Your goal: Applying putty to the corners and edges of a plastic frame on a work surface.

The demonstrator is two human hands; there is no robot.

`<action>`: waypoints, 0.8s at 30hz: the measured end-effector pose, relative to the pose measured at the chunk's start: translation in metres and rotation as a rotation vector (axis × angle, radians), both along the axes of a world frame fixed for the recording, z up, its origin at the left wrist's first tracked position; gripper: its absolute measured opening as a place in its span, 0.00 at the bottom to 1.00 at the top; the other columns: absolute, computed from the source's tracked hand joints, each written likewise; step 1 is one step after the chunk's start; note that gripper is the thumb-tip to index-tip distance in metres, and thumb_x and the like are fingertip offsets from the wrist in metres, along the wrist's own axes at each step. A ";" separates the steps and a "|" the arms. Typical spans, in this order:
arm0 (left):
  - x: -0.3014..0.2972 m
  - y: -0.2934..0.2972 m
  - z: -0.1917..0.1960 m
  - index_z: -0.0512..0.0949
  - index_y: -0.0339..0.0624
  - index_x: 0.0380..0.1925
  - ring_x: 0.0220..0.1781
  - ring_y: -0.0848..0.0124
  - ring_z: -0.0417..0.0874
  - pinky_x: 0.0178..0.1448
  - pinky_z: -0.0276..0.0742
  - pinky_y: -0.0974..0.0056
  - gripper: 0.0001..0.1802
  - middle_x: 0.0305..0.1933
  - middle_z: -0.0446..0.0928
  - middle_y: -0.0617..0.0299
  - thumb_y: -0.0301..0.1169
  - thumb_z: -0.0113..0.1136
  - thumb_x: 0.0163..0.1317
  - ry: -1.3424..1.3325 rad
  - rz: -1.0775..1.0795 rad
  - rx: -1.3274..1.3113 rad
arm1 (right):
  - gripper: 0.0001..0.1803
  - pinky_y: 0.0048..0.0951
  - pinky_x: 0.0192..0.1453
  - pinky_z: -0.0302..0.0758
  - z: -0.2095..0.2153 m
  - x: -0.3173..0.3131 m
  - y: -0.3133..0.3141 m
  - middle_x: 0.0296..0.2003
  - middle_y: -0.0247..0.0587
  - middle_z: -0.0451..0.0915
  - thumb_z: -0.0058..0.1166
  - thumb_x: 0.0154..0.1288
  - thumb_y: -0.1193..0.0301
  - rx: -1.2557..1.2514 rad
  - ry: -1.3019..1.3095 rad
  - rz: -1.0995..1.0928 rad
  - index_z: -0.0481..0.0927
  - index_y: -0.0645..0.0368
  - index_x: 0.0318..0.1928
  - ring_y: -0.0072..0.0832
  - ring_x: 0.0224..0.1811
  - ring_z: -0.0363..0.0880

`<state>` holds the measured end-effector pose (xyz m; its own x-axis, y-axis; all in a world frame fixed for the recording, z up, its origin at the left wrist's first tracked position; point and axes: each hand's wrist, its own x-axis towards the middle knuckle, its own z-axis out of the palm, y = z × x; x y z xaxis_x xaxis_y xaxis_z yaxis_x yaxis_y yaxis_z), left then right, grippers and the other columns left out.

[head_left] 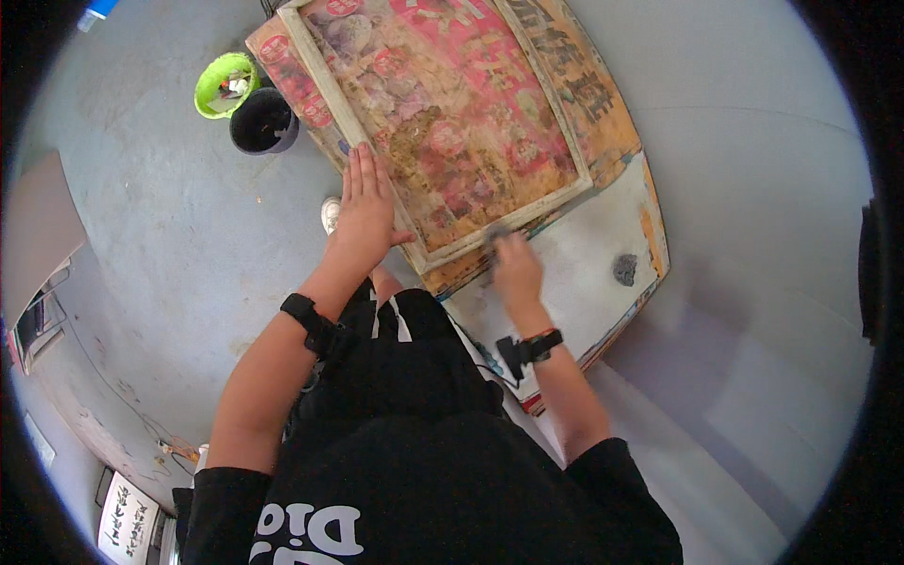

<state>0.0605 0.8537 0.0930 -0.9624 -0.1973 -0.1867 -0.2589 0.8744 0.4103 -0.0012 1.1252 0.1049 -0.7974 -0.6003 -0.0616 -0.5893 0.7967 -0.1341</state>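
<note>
A wooden frame (336, 94) with pale, worn rails lies on the table, around a panel stained pink, red and brown. My left hand (367, 205) lies on the frame's left rail, fingers stretched out and thumb apart, holding nothing. At the near rail, my right hand (518, 271) is closed around a small dark grey lump (494, 234). Motion blurs that lump, and my fingers partly cover it, so its material is unclear. A similar dark grey, rough lump (624, 270) rests on the white board to the right of my right hand.
The frame lies on an orange-brown printed board (603, 118); nearer is the white board (574, 325). A lime-green bucket (202, 94) and a black bucket (247, 141) stand on the floor to the left. A grey wall (753, 188) is on the right.
</note>
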 end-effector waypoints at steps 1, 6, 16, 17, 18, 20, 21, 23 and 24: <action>0.001 0.000 -0.001 0.48 0.19 0.68 0.78 0.36 0.39 0.79 0.45 0.48 0.71 0.76 0.38 0.28 0.53 0.79 0.34 -0.011 0.000 -0.002 | 0.10 0.44 0.41 0.75 0.000 0.013 -0.006 0.33 0.43 0.71 0.53 0.54 0.76 -0.040 -0.098 0.105 0.79 0.56 0.39 0.43 0.39 0.76; 0.003 -0.001 0.003 0.50 0.18 0.67 0.79 0.37 0.39 0.79 0.45 0.48 0.70 0.76 0.38 0.29 0.53 0.79 0.34 0.002 -0.001 0.018 | 0.12 0.44 0.41 0.76 0.013 -0.047 0.032 0.36 0.46 0.75 0.57 0.54 0.77 0.000 0.010 -0.011 0.76 0.57 0.41 0.48 0.38 0.78; -0.002 0.003 0.002 0.49 0.19 0.68 0.79 0.40 0.38 0.79 0.44 0.48 0.71 0.76 0.36 0.30 0.55 0.78 0.34 -0.101 0.009 -0.019 | 0.13 0.42 0.39 0.77 0.009 -0.004 -0.005 0.40 0.44 0.77 0.58 0.55 0.76 -0.108 -0.145 0.041 0.76 0.55 0.42 0.45 0.40 0.79; -0.003 0.003 0.001 0.49 0.19 0.68 0.79 0.40 0.38 0.79 0.44 0.48 0.71 0.76 0.36 0.30 0.55 0.77 0.33 -0.098 0.011 -0.018 | 0.13 0.42 0.39 0.77 0.008 -0.012 0.001 0.40 0.44 0.77 0.58 0.55 0.76 -0.103 -0.144 0.041 0.76 0.55 0.42 0.45 0.40 0.79; -0.003 0.003 -0.001 0.49 0.19 0.68 0.79 0.40 0.38 0.79 0.44 0.48 0.71 0.76 0.36 0.30 0.55 0.77 0.33 -0.097 0.013 -0.013 | 0.12 0.42 0.39 0.77 0.008 -0.029 0.015 0.40 0.43 0.77 0.58 0.55 0.76 0.019 -0.116 0.063 0.76 0.55 0.41 0.45 0.40 0.79; 0.000 0.000 -0.003 0.48 0.19 0.68 0.79 0.40 0.39 0.79 0.45 0.47 0.72 0.76 0.37 0.31 0.55 0.77 0.32 0.007 0.020 -0.079 | 0.08 0.42 0.39 0.78 0.007 -0.048 0.025 0.37 0.43 0.77 0.56 0.57 0.74 -0.032 -0.081 -0.004 0.78 0.55 0.38 0.45 0.39 0.79; -0.001 0.001 -0.001 0.48 0.19 0.68 0.79 0.40 0.39 0.79 0.45 0.47 0.72 0.76 0.37 0.31 0.55 0.77 0.32 0.004 0.024 -0.078 | 0.08 0.42 0.39 0.78 0.009 -0.044 0.024 0.37 0.43 0.77 0.56 0.57 0.74 -0.030 -0.084 -0.001 0.78 0.55 0.38 0.45 0.39 0.79; -0.001 0.003 0.006 0.48 0.19 0.68 0.79 0.40 0.40 0.79 0.45 0.47 0.72 0.76 0.38 0.31 0.52 0.78 0.32 -0.084 0.026 0.018 | 0.07 0.42 0.39 0.77 0.019 -0.028 0.015 0.37 0.43 0.79 0.54 0.60 0.73 -0.195 -0.016 -0.095 0.79 0.55 0.39 0.45 0.39 0.80; 0.000 0.003 0.003 0.48 0.19 0.68 0.79 0.40 0.40 0.79 0.45 0.47 0.72 0.76 0.38 0.31 0.52 0.78 0.32 -0.086 0.027 0.019 | 0.07 0.43 0.41 0.77 0.019 -0.024 0.008 0.40 0.44 0.80 0.53 0.65 0.70 -0.259 0.006 -0.116 0.79 0.55 0.42 0.47 0.40 0.79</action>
<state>0.0608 0.8563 0.0959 -0.9371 -0.2185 -0.2723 -0.3171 0.8589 0.4022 -0.0256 1.1328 0.1234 -0.8618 -0.4998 0.0868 -0.4973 0.7987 -0.3387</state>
